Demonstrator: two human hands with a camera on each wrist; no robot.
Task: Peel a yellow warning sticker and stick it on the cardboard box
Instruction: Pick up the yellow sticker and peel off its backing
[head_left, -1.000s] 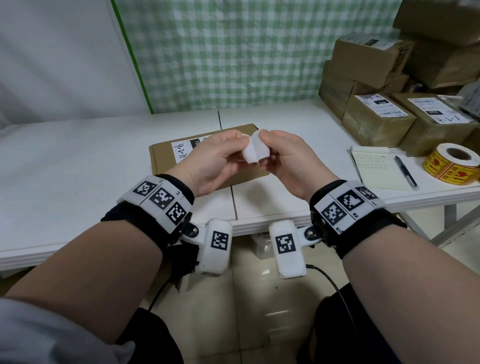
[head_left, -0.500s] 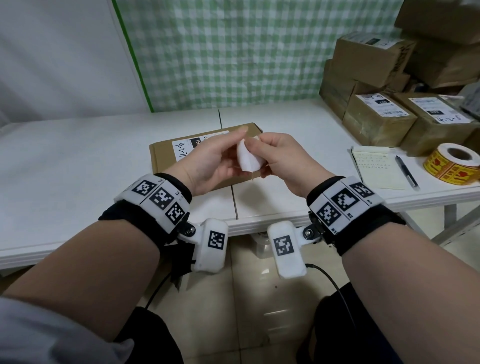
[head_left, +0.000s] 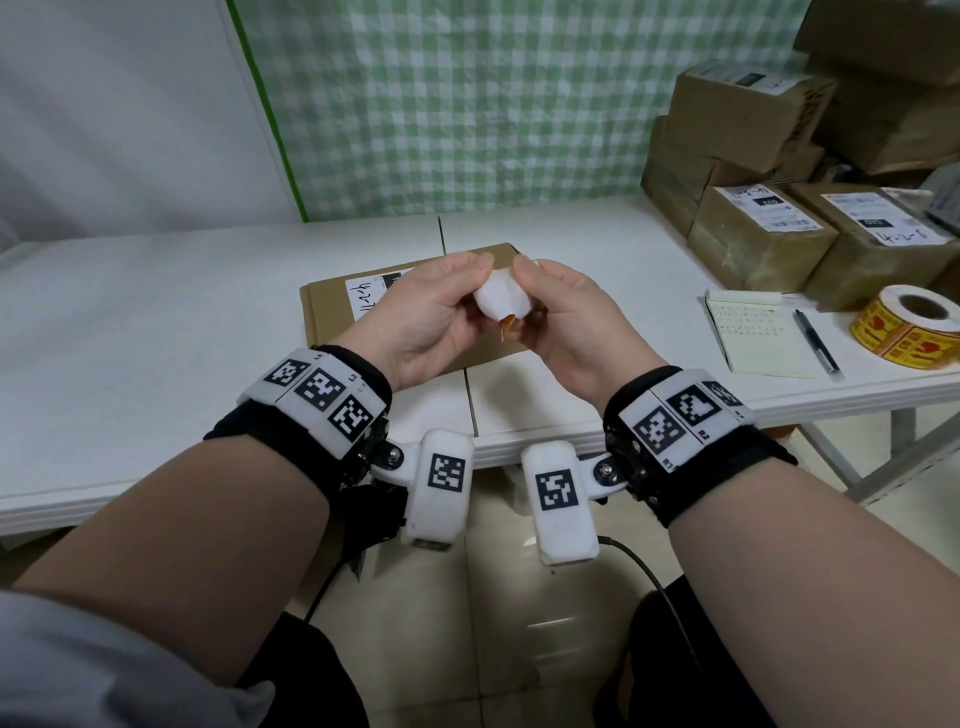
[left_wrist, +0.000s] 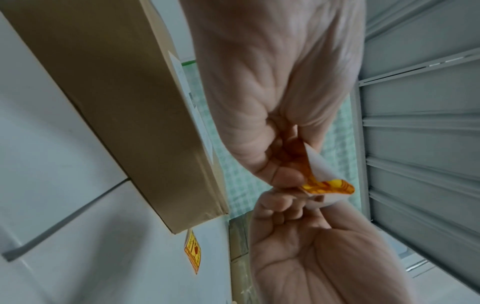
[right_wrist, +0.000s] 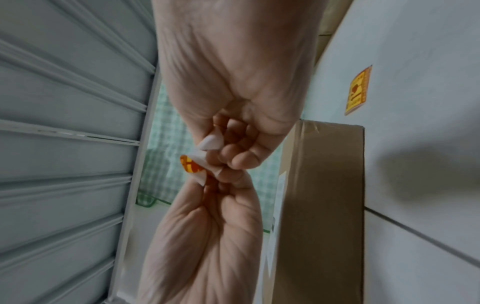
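Observation:
Both hands hold a small yellow warning sticker (head_left: 501, 304) on its white backing, just above the flat cardboard box (head_left: 332, 301). My left hand (head_left: 465, 291) pinches it from the left and my right hand (head_left: 545, 296) from the right. The white side faces me, curled, and an orange-yellow corner peeks out below. In the left wrist view the sticker (left_wrist: 324, 185) is bent between the left fingertips (left_wrist: 285, 176) and the right fingertips (left_wrist: 280, 203), beside the box (left_wrist: 116, 102). In the right wrist view the sticker's yellow face (right_wrist: 191, 165) shows and the right fingers (right_wrist: 241, 158) grip the white curl.
A roll of yellow stickers (head_left: 914, 327) sits at the table's right edge, beside a notepad (head_left: 758, 338) and pen (head_left: 815, 340). Labelled cardboard parcels (head_left: 763, 244) are stacked at the back right. Another loose yellow sticker (right_wrist: 357, 90) lies flat on the white table beyond the box.
Both hands stayed together over the box and kept working the piece. The white backing has curled more, and an orange-yellow corner now shows beneath it.

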